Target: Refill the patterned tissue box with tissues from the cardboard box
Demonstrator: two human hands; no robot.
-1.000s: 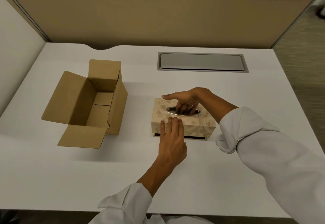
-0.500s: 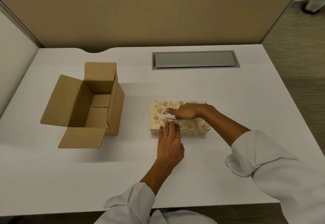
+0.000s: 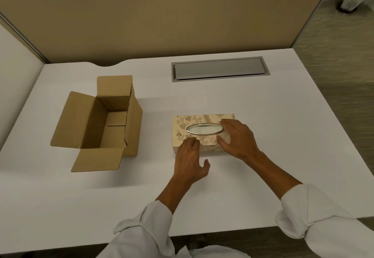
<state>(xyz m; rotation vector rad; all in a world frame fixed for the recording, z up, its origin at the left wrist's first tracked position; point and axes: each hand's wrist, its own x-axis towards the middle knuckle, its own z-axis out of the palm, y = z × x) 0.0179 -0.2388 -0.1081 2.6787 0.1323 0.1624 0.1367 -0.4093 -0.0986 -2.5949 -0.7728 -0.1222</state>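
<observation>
Our right hand [image 3: 237, 139] cups the beige floral-patterned tissue box [image 3: 203, 132] at its 3 o'clock end, fingers spread, not clamped; our left hand [image 3: 190, 161] rests open-fingered on its 6 o'clock edge. It sits mid-table, the open brown cardboard box [image 3: 99, 124] at 9 o'clock. Probably light and rigid; take it by the short ends.

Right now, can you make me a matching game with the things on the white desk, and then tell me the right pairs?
Things:
1. brown cardboard box
2. floral patterned tissue box
3. grey metal hatch
4. oval silver ring

Places or states:
A. set into the desk at the back
B. on top of the tissue box
C. flaps open, looks empty inside
D. under both hands

Pairs: 1-C, 2-D, 3-A, 4-B
</observation>
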